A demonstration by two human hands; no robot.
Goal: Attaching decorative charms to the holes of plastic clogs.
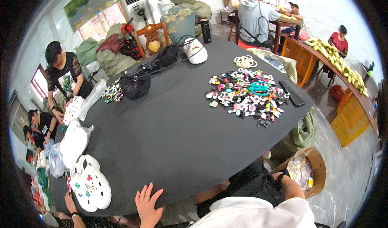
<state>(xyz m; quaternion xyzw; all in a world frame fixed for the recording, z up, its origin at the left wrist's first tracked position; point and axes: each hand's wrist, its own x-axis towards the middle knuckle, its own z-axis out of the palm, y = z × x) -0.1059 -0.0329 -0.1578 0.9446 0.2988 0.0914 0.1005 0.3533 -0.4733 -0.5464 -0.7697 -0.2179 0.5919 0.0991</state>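
One dark tabletop [173, 135] fills the middle of the frame. Two white clogs [89, 183] lie at its lower left edge, one heap of small coloured charms [246, 96] at the upper right. The left hand [147, 205] rests at the lower edge, fingers apart. The right hand [289, 179] reaches into one cardboard box [313, 171] at lower right; its fingers are hidden.

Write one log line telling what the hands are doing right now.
left hand: flat, fingers spread, on black table edge | right hand: down by cardboard box, grip unclear | nearby: white clogs
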